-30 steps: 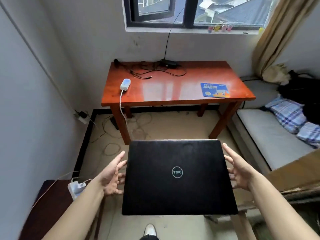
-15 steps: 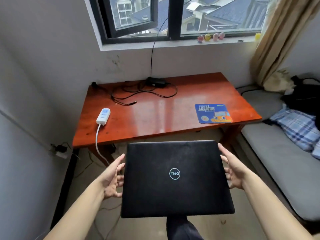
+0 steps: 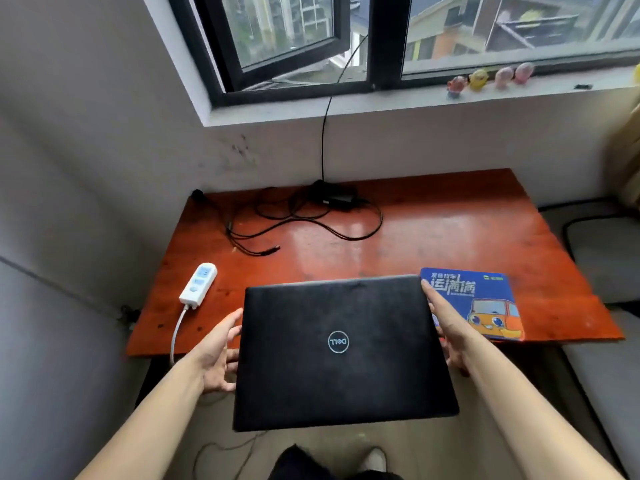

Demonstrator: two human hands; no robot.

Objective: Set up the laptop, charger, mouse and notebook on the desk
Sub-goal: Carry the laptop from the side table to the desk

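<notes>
L hand [image 3: 216, 355] & R hand [image 3: 446, 327] clamp the laptop [image 3: 341, 351] by its short sides — long axis crosswise. Desk [image 3: 433, 237] lies just ahead, under its far edge.

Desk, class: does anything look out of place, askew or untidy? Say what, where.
The charger lies at the back of the desk, its cable sprawled in tangled loops. The power strip lies askew near the left edge, its cord hanging off the front. Nothing spilled or damaged.

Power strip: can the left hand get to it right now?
Probably not yet: the left hand holds the laptop by its left edge. Otherwise nothing lies between it and the power strip.
</notes>
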